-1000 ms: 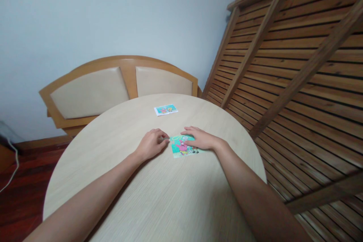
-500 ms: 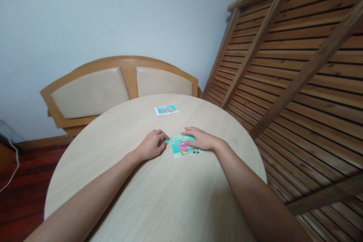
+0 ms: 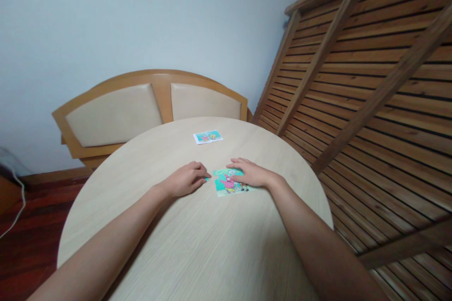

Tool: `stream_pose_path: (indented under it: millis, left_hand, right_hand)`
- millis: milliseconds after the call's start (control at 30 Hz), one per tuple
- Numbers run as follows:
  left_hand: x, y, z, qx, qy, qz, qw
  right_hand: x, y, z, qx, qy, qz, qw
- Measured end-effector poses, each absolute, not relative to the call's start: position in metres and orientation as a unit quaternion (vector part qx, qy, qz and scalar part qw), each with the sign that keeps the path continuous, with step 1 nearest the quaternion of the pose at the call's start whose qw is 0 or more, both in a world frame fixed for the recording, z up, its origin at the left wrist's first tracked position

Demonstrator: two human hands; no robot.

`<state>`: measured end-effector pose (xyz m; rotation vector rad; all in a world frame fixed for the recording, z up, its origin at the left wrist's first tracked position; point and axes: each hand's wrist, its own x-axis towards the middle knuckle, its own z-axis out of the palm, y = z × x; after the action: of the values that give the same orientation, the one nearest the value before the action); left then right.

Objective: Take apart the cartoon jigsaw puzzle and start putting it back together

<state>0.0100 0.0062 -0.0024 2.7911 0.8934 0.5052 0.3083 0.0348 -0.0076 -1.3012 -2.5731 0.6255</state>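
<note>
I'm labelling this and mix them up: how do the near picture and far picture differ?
The near picture is partly covered by the right hand; the far picture is uncovered. The near picture looks larger in view than the far picture. Both show a pink figure on teal and lie on the table.

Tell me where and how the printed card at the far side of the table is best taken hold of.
Probably by the near edge of the printed card, coming in low from the person's side and pinching with thumb below, fingers on top. It lies about flat on the table, so only its thin edges can be pinched, and nothing covers that near edge.
</note>
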Motion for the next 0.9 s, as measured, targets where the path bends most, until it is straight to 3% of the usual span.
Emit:
stream_pose_path:
  millis: [267, 600, 900]
  left_hand:
    - [0.006, 0.005, 0.002, 0.928, 0.326, 0.158, 0.088]
    - [0.021, 0.0, -0.002, 0.814, 0.428, 0.266, 0.288]
    - [0.032, 0.005, -0.018, 0.789, 0.459, 0.291, 0.286]
  right_hand:
    - [0.309, 0.033, -0.006, -0.44, -0.872, 0.197, 0.087]
    - [0.298, 0.024, -0.002, -0.462, -0.863, 0.191, 0.068]
    - [0.273, 0.01, -0.003, -0.444, -0.87, 0.208, 0.047]
